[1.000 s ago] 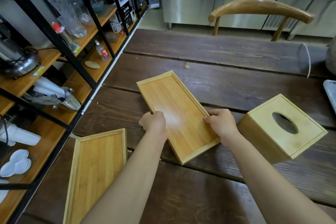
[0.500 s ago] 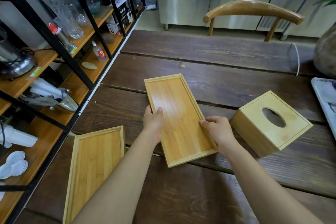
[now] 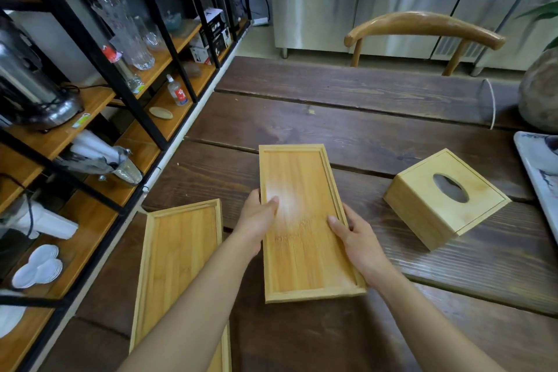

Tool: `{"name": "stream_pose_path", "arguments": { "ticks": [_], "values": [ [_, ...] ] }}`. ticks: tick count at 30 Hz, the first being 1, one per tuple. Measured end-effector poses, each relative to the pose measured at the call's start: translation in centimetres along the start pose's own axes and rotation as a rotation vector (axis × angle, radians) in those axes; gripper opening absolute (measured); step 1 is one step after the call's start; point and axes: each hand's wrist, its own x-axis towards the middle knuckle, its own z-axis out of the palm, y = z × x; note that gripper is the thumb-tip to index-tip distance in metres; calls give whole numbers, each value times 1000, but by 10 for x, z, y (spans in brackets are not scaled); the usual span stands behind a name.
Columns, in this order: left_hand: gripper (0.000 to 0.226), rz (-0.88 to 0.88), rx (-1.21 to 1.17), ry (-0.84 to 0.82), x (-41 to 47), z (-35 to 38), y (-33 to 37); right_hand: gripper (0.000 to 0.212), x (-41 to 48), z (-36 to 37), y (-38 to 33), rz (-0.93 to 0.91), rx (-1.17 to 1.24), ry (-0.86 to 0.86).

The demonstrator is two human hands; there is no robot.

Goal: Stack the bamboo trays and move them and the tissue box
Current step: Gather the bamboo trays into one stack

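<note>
A bamboo tray [image 3: 302, 190] is held over the dark wooden table [image 3: 362, 127], its long side pointing away from me. My left hand [image 3: 256, 220] grips its left rim with the thumb on the inside. My right hand [image 3: 356, 239] grips the right rim, thumb on the tray floor. A second bamboo tray [image 3: 178, 266] lies flat at the table's near left corner; my left forearm covers its near right part. The bamboo tissue box [image 3: 444, 196], with an oval hole in its top, stands to the right, apart from both hands.
A black-framed shelf [image 3: 90, 48] with glassware, bottles and white dishes runs along the table's left edge. A wooden chair [image 3: 422, 27] stands at the far side. A white platter [image 3: 540, 172] and a grey rounded pot [image 3: 540, 100] are at the right edge. Steel cabinets stand behind.
Both hands have turned the held tray clockwise, from slanted to nearly straight, and drawn it nearer to me. The second tray and the tissue box have stayed where they were.
</note>
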Motion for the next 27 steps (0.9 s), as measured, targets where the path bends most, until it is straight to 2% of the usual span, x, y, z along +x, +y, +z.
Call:
{"name": "stream_pose_path", "arguments": {
  "ticks": [4, 8, 16, 21, 27],
  "values": [
    [40, 44, 62, 16, -23, -29, -28, 42, -32, 23, 9, -20, -14, -17],
    [30, 62, -32, 116, -53, -68, -46, 44, -52, 62, 1, -54, -38, -56],
    [37, 9, -138, 212, -85, -156, -72, 46, -69, 148, -9, 62, -138, -114],
    [44, -19, -231, 172, -92, -177, -105, 47, -77, 182, -6, 29, -203, -71],
    [52, -47, -277, 101, -87, -190, -123, 46, -81, 196, 6, 66, -239, -112]
  ]
}}
